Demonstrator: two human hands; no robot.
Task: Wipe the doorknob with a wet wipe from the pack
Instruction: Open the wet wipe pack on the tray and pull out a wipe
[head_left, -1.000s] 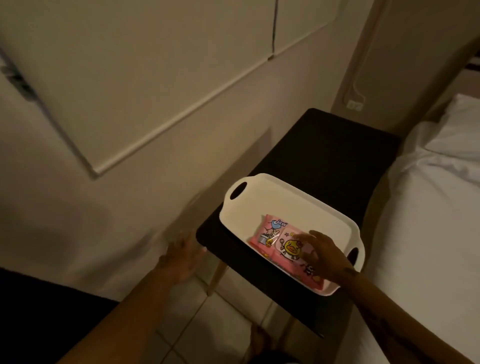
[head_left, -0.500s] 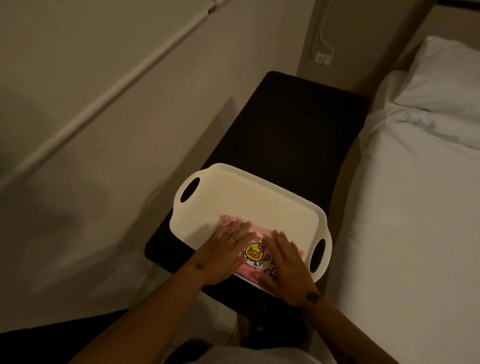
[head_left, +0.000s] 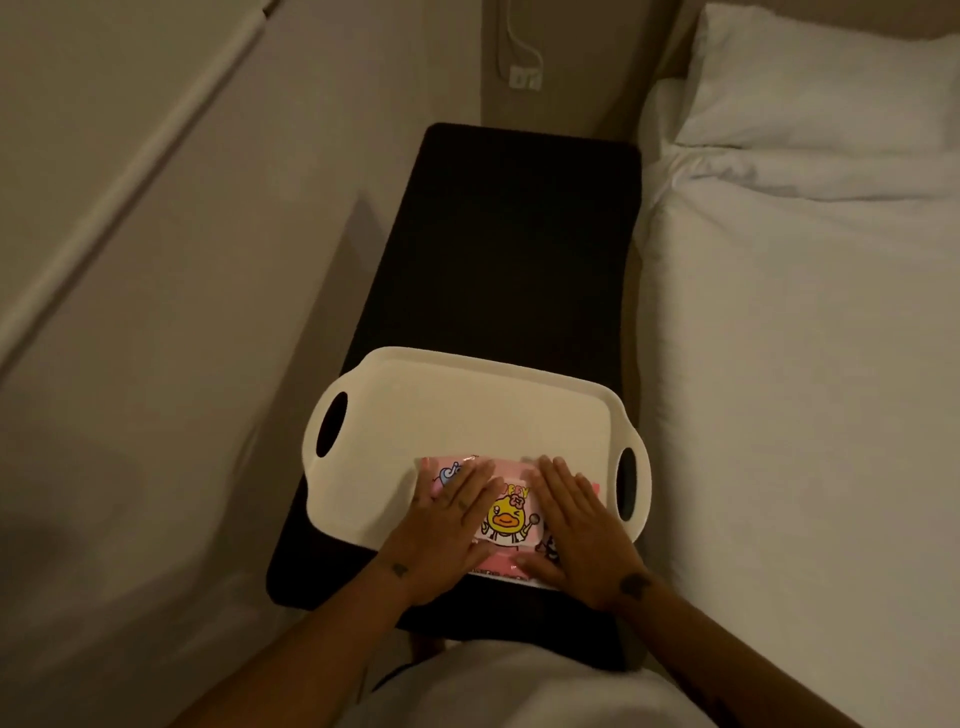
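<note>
A pink wet wipe pack (head_left: 511, 519) with a yellow duck cartoon lies at the near edge of a white tray (head_left: 467, 405) with two handle holes. My left hand (head_left: 441, 535) lies palm down on the pack's left part. My right hand (head_left: 576, 530) covers its right part, with the thumb at the pack's near edge. Both hands press on the pack, and only its middle strip and top left corner show. No doorknob is in view.
The tray sits on the near end of a dark narrow bench (head_left: 514, 234). A wall with a raised white panel (head_left: 130, 156) runs along the left. A bed with white sheets (head_left: 805, 364) and a pillow (head_left: 831, 78) lies close on the right. A wall socket with a cable (head_left: 523, 78) is at the far end.
My left hand came in from beside the bench and settled on the pack next to my right hand. The view has swung down and to the right, over the tray.
</note>
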